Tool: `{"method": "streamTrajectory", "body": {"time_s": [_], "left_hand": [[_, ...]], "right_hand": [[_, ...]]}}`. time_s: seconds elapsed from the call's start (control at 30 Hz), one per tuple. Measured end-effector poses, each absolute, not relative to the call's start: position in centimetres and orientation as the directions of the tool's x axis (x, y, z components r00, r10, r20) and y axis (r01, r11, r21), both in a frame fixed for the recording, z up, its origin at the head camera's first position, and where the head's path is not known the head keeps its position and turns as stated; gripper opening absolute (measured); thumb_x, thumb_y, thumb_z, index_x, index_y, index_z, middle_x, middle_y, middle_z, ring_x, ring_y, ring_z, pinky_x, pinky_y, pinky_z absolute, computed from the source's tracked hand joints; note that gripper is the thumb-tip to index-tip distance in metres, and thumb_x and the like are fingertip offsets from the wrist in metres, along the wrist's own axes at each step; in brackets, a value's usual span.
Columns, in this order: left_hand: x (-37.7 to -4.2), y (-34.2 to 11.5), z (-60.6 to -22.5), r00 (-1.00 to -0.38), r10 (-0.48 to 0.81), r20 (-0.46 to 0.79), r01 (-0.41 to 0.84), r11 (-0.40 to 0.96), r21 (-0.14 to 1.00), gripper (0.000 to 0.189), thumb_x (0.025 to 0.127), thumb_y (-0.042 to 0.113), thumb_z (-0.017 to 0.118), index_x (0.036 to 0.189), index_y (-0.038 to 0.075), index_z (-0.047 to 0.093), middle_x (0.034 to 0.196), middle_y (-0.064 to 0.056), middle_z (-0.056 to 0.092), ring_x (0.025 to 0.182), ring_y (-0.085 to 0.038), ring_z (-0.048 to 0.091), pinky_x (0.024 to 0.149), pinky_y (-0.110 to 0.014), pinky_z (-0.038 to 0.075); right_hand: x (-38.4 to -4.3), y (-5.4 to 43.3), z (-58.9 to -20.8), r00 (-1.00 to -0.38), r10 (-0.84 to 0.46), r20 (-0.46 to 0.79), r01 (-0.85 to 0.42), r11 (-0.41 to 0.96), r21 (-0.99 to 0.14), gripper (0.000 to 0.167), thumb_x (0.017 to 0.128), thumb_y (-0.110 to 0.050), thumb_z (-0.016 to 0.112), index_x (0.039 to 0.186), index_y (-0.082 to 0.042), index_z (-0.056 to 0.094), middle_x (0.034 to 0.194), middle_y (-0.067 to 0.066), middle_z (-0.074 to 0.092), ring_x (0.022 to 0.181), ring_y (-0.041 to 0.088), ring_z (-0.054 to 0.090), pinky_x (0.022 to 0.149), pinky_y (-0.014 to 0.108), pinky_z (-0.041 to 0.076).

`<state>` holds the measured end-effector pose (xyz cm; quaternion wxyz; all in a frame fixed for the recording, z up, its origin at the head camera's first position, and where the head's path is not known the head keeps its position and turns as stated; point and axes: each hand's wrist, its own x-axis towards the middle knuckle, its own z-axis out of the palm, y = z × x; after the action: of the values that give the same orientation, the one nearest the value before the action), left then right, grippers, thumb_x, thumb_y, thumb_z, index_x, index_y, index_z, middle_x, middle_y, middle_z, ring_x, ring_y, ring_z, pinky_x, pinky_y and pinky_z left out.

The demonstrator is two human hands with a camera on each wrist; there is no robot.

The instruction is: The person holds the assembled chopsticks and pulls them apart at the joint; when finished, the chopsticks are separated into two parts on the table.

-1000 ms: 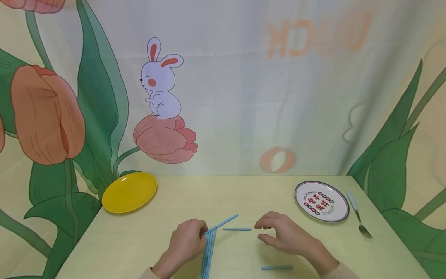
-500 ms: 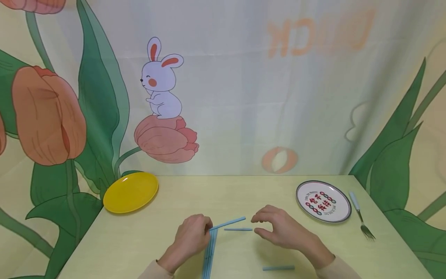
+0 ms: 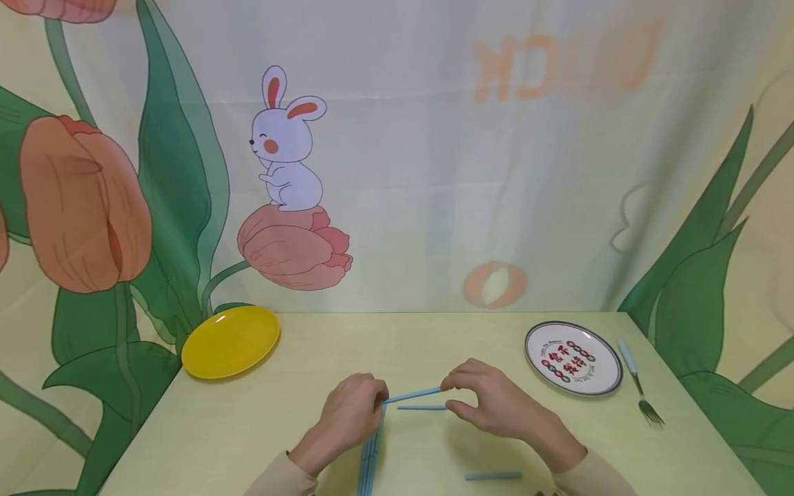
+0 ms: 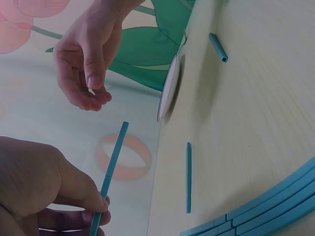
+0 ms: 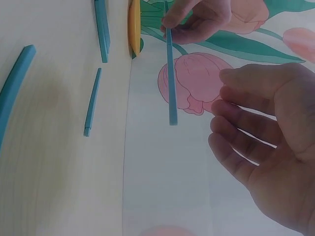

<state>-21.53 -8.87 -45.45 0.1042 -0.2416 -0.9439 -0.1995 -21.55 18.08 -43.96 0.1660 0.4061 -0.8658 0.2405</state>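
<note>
My left hand [image 3: 352, 413] pinches a thin blue stick [image 4: 114, 157] between thumb and fingers, raised above the table with its free end pointing right. A fine joint line crosses this stick. Facing that end, my right hand [image 5: 268, 125] has its fingers parted and loosely bent, with nothing between them. The right wrist view shows a gap between the stick and these fingers. Under the held stick, a short blue stick [image 3: 422, 408] lies on the table. Several long blue sticks [image 3: 369, 458] lie side by side below my left hand, which hides their far ends.
Another short blue stick [image 3: 493, 475] lies near the front edge. A yellow plate [image 3: 231, 342] stands at the back left. At the back right are a white plate [image 3: 598, 377] with red lettering and a fork [image 3: 637, 386]. A printed curtain [image 3: 409, 172] hangs behind the table.
My left hand has moved right and slightly away from me with the stick, which now lies flatter in view. My right hand has shifted slightly left and away, closer to its free end.
</note>
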Motion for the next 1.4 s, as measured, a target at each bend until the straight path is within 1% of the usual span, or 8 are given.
{"method": "streamTrajectory", "body": {"time_s": [0.17,0.37,0.53,0.73,0.93,1.13,1.4], "left_hand": [[-21.5,-8.5,-45.2,-0.853,0.430,0.297,0.512,0.799,0.316,0.019,0.079,-0.003,0.062,0.082,0.010,0.076,0.076,0.002,0.064,0.071,-0.013,0.059,0.061,-0.022,0.046],[-21.4,-8.1,-45.1,-0.841,0.456,0.290,0.535,0.778,0.329,0.023,0.077,-0.005,0.059,0.083,0.009,0.076,0.077,0.002,0.066,0.073,-0.014,0.060,0.065,-0.024,0.049],[-21.5,-7.7,-44.9,-0.843,0.462,0.276,0.535,0.779,0.328,0.019,0.076,-0.003,0.064,0.083,0.010,0.076,0.072,0.006,0.061,0.068,-0.008,0.053,0.060,-0.019,0.042],[-21.5,-7.0,-44.6,-0.828,0.485,0.282,0.557,0.770,0.310,0.016,0.076,-0.001,0.066,0.082,0.010,0.076,0.070,0.007,0.059,0.066,-0.007,0.050,0.057,-0.018,0.039],[-21.3,-6.4,-44.2,-0.807,0.509,0.297,0.585,0.759,0.288,0.016,0.077,-0.001,0.068,0.082,0.012,0.076,0.071,0.007,0.060,0.067,-0.007,0.050,0.058,-0.017,0.039],[-21.2,-5.9,-43.8,-0.801,0.520,0.297,0.595,0.750,0.290,0.016,0.077,-0.001,0.067,0.082,0.012,0.076,0.072,0.007,0.060,0.067,-0.006,0.050,0.059,-0.016,0.039],[-21.2,-5.6,-43.5,-0.788,0.536,0.303,0.611,0.740,0.280,0.017,0.078,-0.001,0.066,0.084,0.011,0.077,0.074,0.005,0.062,0.068,-0.007,0.051,0.060,-0.017,0.040]], "right_hand": [[-21.7,17.8,-43.9,-0.608,-0.629,0.484,-0.789,0.543,-0.285,0.020,0.083,-0.018,0.076,0.101,-0.013,0.072,0.099,-0.005,0.068,0.094,0.010,0.061,0.081,0.029,0.053],[-21.7,17.4,-44.1,-0.595,-0.637,0.491,-0.800,0.528,-0.285,0.019,0.082,-0.018,0.077,0.099,-0.013,0.072,0.097,-0.005,0.068,0.093,0.009,0.061,0.079,0.028,0.053],[-21.7,17.1,-44.1,-0.592,-0.642,0.487,-0.801,0.533,-0.273,0.019,0.082,-0.018,0.077,0.099,-0.014,0.071,0.097,-0.006,0.068,0.092,0.008,0.061,0.079,0.027,0.053],[-21.7,16.9,-44.1,-0.615,-0.647,0.451,-0.785,0.557,-0.271,0.020,0.082,-0.020,0.077,0.101,-0.016,0.071,0.098,-0.008,0.067,0.092,0.007,0.060,0.079,0.026,0.052],[-21.7,16.7,-44.0,-0.626,-0.656,0.422,-0.779,0.555,-0.292,0.020,0.083,-0.019,0.076,0.101,-0.012,0.072,0.099,-0.006,0.068,0.093,0.009,0.061,0.080,0.026,0.052],[-21.8,16.5,-44.1,-0.624,-0.663,0.414,-0.780,0.559,-0.280,0.019,0.083,-0.019,0.076,0.102,-0.014,0.072,0.099,-0.007,0.068,0.093,0.008,0.060,0.079,0.024,0.052],[-21.9,16.4,-43.9,-0.620,-0.674,0.402,-0.783,0.558,-0.273,0.017,0.083,-0.019,0.075,0.099,-0.013,0.073,0.095,-0.006,0.068,0.088,0.009,0.060,0.075,0.021,0.050]]}}
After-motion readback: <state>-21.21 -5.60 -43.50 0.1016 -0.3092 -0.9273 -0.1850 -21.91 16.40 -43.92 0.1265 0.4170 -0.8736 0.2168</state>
